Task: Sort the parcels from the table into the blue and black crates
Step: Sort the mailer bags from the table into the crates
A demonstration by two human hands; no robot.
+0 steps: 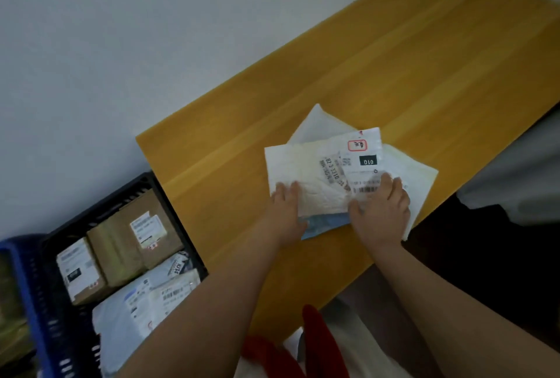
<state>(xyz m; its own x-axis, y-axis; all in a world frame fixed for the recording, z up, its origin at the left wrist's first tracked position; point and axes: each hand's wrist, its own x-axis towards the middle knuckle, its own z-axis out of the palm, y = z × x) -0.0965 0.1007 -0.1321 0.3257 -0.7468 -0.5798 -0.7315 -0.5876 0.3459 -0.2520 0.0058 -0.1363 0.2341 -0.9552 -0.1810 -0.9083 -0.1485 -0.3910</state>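
Several flat parcels lie in one loose pile (342, 171) on the yellow table (394, 68), near its near edge, and both hands are on this pile. The left hand (286, 207) rests on the left near corner of the top white mailer (306, 177), with the fingers laid rather flat on it. The right hand (383, 211) covers the right near part, on the printed label (362, 165), with the thumb at the edge of the mailer. If the thumb goes under the edge I cannot tell, so the grip of this hand is not sure.

I think the main risk is that more than one parcel comes up together. The mailers overlap like a fan, and a blue one (325, 224) is partly under both hands, so a pinch at the near edge may catch two layers. Also the plastic skin looks smooth, and a lower mailer could slide off the near edge of the table.

The top mailer reaches away from both hands toward the far side, so most of it lies beyond the fingers. The black crate (157, 186) stands to the left, below the table level, already with brown boxes (133, 244) and soft bags. The blue crate (27, 286) is around its left side; a carry to the left must pass over the table corner.
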